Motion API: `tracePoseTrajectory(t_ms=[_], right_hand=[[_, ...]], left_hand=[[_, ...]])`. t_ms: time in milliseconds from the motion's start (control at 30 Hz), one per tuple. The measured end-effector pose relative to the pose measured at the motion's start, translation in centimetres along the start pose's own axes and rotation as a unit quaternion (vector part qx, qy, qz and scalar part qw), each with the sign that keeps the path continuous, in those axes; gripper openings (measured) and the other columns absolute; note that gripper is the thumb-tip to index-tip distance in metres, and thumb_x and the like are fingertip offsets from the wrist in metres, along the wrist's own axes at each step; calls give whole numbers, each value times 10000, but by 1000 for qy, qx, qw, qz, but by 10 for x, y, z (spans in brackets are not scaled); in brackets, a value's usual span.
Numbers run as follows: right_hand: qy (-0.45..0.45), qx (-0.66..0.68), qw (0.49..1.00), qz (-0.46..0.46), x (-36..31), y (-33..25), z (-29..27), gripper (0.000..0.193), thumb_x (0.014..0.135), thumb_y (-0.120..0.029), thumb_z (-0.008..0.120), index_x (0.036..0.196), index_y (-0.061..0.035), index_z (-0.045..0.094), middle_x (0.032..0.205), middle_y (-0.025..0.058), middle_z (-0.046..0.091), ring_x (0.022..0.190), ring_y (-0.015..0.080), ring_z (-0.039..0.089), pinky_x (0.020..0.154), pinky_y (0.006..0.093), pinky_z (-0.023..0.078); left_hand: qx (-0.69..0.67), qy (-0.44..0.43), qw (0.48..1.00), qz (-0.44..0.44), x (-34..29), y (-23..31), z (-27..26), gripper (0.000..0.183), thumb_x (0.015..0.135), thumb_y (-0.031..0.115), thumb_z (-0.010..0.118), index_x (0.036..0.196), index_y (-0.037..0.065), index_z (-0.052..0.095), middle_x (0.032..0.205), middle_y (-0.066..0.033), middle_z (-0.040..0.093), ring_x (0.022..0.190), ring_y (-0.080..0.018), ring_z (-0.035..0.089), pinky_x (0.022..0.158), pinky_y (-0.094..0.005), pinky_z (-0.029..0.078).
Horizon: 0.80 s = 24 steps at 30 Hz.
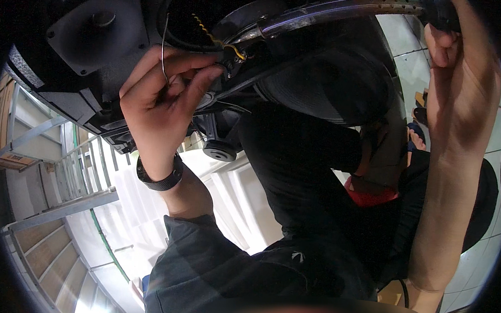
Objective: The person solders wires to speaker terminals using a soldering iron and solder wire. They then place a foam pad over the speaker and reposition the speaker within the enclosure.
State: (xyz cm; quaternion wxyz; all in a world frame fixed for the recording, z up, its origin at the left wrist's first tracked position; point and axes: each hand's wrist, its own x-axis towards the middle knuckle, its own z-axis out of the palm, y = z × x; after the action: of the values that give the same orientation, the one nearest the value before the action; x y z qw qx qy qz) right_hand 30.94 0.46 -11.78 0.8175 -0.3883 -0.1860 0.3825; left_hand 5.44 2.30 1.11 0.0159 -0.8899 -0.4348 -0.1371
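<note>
My left hand is closed, thumb and forefinger pinching a small dark terminal piece at its edge. A thin silvery wire runs down between its fingers. A twisted yellow-and-black wire meets the shiny top of the terminal piece. My right hand, at the upper right, is closed round the black handle of a soldering iron. The iron's perforated metal barrel reaches left, its front end close to the terminal piece; whether the tip touches it I cannot tell.
Behind my hands stands a black speaker cabinet with a square horn and a large round cone. Below it is a black round-based part. Metal railings and white sheeting lie left. Someone's foot shows on the tiled floor at right.
</note>
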Motion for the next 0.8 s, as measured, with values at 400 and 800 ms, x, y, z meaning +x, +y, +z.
tracePoseTrajectory(t_ms=[400,800], right_hand=[[5,-7,1000,0,2,0,-4,143,968,-224,691,887,-122,634,626,-66,514,446,7,420,421,183,315],[4,-13,1000,0,2,-1,-2,125,979,-226,679,937,-113,643,647,-63,519,456,5,423,426,180,322]], left_hand=[[-1,1,1000,-2,1,4,0,249,715,-10,866,950,28,790,865,5,705,615,4,491,546,-166,367],[-2,18,1000,9,-3,-5,3,217,716,-7,872,913,41,794,872,8,724,583,-5,465,522,-173,321]])
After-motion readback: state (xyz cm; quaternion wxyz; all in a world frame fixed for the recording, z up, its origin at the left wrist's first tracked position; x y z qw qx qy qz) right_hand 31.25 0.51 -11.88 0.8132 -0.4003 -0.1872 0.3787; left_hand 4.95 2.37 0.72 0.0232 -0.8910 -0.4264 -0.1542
